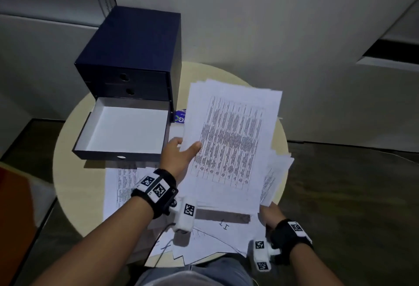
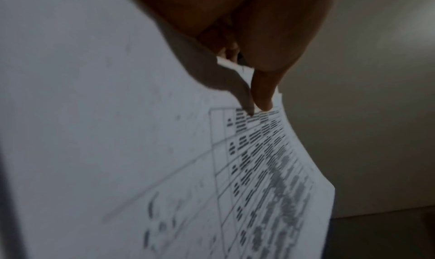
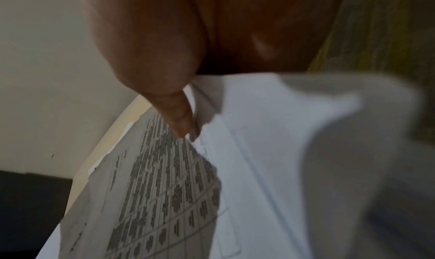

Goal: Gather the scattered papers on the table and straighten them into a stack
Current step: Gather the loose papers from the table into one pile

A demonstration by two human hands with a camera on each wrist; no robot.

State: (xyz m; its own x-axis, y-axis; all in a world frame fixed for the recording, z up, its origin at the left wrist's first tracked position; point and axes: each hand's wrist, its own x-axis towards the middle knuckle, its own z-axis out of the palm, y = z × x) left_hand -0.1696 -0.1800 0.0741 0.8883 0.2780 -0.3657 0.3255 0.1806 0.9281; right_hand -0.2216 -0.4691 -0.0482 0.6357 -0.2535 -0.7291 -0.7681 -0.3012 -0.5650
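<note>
A loose bundle of white printed papers (image 1: 231, 140) with a table of text on top is held tilted above the round table (image 1: 68, 149). My left hand (image 1: 181, 152) grips its left edge, thumb on top; the left wrist view shows the thumb (image 2: 263, 95) pressing the papers (image 2: 164, 151). My right hand (image 1: 271, 213) pinches the bundle's lower right corner, where the sheets (image 1: 275, 177) fan out unevenly. In the right wrist view the thumb (image 3: 181, 118) lies on the printed sheets (image 3: 164, 188). More papers (image 1: 120, 186) lie flat on the table near me, including drawn sheets (image 1: 215, 238).
A dark blue drawer box (image 1: 133, 59) stands at the table's back left, its bottom drawer (image 1: 127, 129) pulled out and white inside. A small blue card (image 1: 179, 117) lies beside it. A cable (image 1: 158, 245) runs from my left wrist. The floor lies around the table.
</note>
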